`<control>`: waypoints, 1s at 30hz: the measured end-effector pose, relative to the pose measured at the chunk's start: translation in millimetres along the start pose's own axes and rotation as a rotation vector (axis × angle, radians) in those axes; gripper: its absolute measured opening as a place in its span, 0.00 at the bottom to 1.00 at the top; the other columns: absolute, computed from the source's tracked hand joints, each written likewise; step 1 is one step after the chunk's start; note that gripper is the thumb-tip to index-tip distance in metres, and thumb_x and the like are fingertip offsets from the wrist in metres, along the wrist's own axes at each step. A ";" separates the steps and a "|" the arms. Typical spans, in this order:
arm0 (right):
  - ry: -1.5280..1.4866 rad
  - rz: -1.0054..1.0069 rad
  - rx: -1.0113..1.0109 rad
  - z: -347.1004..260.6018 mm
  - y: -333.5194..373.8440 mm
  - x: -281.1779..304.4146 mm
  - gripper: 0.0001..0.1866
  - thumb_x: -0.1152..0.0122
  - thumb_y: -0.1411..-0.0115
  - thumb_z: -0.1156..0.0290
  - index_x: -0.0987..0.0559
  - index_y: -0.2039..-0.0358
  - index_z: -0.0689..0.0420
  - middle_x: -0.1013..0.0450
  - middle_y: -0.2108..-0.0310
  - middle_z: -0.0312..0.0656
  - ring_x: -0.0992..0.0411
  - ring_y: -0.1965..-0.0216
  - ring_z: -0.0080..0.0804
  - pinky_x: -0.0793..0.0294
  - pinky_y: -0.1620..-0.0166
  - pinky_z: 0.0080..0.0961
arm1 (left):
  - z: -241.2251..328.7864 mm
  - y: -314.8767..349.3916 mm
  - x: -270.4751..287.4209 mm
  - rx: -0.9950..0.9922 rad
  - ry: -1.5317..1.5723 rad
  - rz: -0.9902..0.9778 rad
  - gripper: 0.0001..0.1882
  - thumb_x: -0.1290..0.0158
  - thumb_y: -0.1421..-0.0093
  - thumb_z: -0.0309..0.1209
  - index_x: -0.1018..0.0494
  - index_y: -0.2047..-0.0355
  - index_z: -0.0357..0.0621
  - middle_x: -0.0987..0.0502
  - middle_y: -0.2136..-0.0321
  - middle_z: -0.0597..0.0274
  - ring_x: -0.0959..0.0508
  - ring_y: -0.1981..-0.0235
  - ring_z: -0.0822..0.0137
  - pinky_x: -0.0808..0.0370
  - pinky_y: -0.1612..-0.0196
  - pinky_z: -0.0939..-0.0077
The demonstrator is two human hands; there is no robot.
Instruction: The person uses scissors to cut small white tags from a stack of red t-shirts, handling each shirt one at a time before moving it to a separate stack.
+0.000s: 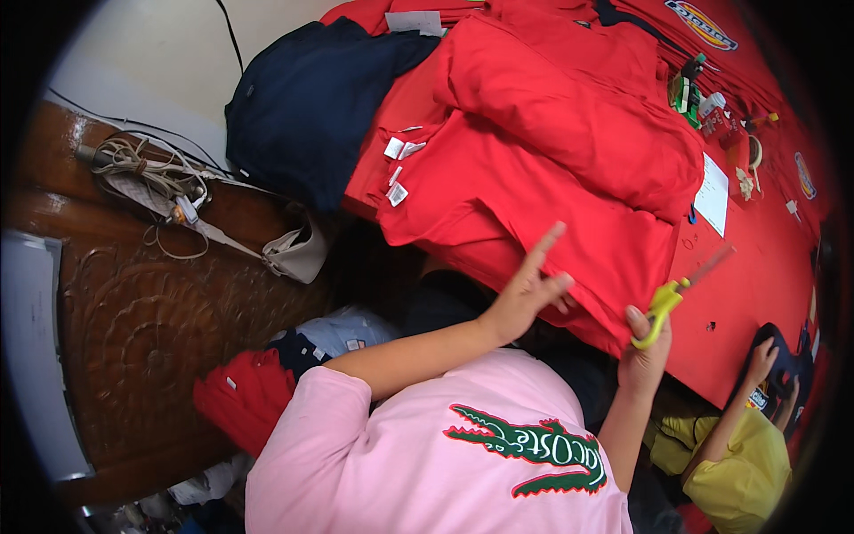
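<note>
A large red garment [551, 209] lies spread along the near edge of the red-covered table, with another folded red piece [569, 116] on top. White labels [398, 193] stick out at its left end. My left hand [532, 289] is held at the garment's near edge, fingers apart and nothing in them; I cannot tell whether it touches the cloth. To its right, my right hand [647, 351] grips yellow-handled scissors [660, 313] by the finger loops. Their blades point up and to the right, away from the cloth, over the table.
A dark blue garment [311, 107] drapes over the far left. A white paper sheet [712, 196] and small supplies [689, 93] lie at the right. Left of the table, tangled cord [147, 169] hangs by carved wood [169, 338]. At lower right, a person in yellow [743, 472] handles dark cloth.
</note>
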State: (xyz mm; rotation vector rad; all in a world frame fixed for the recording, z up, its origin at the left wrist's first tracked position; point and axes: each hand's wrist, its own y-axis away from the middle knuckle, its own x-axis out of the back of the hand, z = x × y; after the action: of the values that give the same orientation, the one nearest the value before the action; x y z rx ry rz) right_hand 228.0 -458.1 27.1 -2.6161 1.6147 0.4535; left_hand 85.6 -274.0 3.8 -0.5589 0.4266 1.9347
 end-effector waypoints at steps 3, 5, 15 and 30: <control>-0.095 0.043 -0.057 -24.4 9.7 24.2 0.32 0.27 0.47 0.79 0.26 0.41 0.63 0.25 0.55 0.35 0.25 0.55 0.21 0.25 0.48 0.23 | 1.7 14.1 44.4 -0.284 -0.027 0.293 0.33 0.58 0.23 0.39 0.52 0.22 0.52 0.29 0.38 0.56 0.20 0.47 0.65 0.19 0.48 0.66; -0.024 0.042 -0.028 -19.4 12.5 59.7 0.29 0.30 0.43 0.80 0.27 0.40 0.63 0.23 0.50 0.39 0.23 0.50 0.25 0.24 0.42 0.26 | 10.5 27.5 71.8 -0.408 0.127 0.480 0.32 0.56 0.25 0.44 0.44 0.25 0.51 0.31 0.34 0.56 0.23 0.41 0.61 0.26 0.36 0.59; 0.565 0.117 0.026 19.0 3.1 93.2 0.10 0.31 0.34 0.79 0.26 0.65 0.56 0.33 0.74 0.23 0.40 0.72 0.09 0.43 0.68 0.13 | 24.6 80.7 158.8 -0.535 0.098 0.912 0.22 0.60 0.25 0.41 0.32 0.42 0.38 0.23 0.51 0.49 0.22 0.45 0.54 0.24 0.38 0.56; 0.499 0.032 -0.125 -6.3 17.9 80.7 0.11 0.31 0.38 0.83 0.24 0.60 0.56 0.29 0.69 0.27 0.32 0.68 0.13 0.34 0.62 0.13 | 31.2 61.6 155.6 -0.283 0.462 0.927 0.13 0.40 0.31 0.32 0.30 0.52 0.44 0.23 0.51 0.53 0.22 0.46 0.59 0.23 0.37 0.60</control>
State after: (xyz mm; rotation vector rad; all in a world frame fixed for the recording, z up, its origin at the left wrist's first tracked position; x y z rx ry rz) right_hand 247.4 -537.7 14.1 -2.9706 1.8003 -0.1211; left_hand -32.7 -166.3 -54.4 -1.1449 0.8092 2.7736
